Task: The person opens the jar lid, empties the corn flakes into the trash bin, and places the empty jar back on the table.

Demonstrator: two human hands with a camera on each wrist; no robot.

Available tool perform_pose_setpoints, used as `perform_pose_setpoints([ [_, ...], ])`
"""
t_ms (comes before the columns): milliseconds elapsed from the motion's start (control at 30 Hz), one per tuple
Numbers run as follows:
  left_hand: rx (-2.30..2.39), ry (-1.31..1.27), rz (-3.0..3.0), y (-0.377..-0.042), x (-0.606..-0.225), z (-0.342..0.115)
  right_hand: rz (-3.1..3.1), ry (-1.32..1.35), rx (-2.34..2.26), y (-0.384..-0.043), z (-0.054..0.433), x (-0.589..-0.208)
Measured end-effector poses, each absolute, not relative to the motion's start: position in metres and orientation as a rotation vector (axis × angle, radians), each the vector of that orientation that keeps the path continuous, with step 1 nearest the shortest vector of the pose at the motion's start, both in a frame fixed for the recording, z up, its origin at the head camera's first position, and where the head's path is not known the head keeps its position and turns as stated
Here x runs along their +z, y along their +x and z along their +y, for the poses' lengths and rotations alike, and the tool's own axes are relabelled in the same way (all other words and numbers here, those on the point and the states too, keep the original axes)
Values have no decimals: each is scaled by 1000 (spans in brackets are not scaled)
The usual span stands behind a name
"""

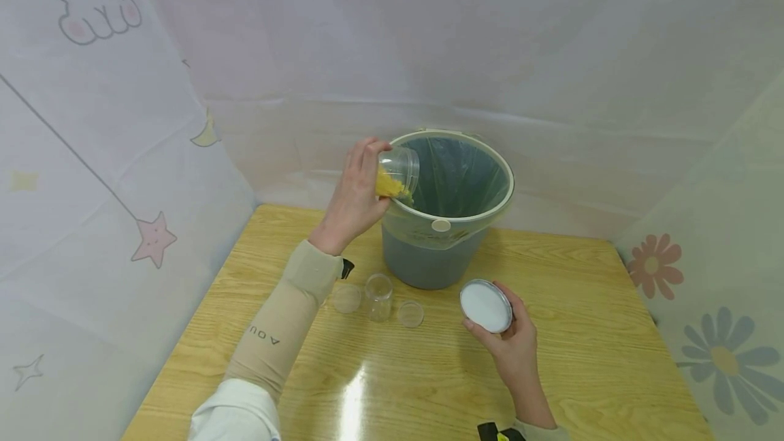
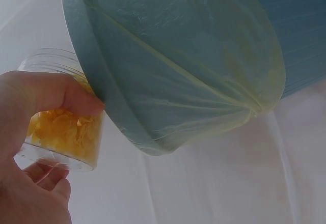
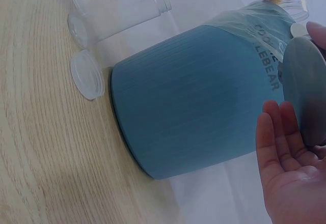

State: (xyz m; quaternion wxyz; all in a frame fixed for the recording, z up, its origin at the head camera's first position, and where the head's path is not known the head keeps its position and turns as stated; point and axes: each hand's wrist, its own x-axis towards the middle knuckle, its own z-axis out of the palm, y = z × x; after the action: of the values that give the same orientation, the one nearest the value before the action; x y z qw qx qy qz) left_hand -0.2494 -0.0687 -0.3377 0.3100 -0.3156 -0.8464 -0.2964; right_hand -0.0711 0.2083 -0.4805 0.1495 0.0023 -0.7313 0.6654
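My left hand (image 1: 358, 189) grips a clear plastic jar (image 1: 401, 163) that lies tilted on its side at the near left rim of a blue-grey bin (image 1: 425, 260). Yellow flakes (image 2: 66, 132) are inside the jar, whose mouth points into the bin. A thin translucent liner (image 2: 178, 76) covers the bin's inside and folds over its rim. In front of the bin, to the right, my right hand (image 1: 514, 339) holds a round disc (image 1: 486, 305) by its edge, with a white face and grey rim. Its grey side shows in the right wrist view; whether it is a lid or a shallow tin I cannot tell.
Near the bin's front left, another clear jar (image 1: 379, 298) stands upright on the wooden table (image 1: 404, 386). Clear round lids lie on either side of it, one at left (image 1: 347, 298) and one at right (image 1: 410, 314). Printed white cloth (image 1: 367, 39) hangs behind and beside the table.
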Motion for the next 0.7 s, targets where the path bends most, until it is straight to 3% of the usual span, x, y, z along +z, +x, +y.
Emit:
perform_pose_setpoints([
  [700,-757,-876,-2174,-251,-337,-65,-2114,14,1912,-71,208,-479],
])
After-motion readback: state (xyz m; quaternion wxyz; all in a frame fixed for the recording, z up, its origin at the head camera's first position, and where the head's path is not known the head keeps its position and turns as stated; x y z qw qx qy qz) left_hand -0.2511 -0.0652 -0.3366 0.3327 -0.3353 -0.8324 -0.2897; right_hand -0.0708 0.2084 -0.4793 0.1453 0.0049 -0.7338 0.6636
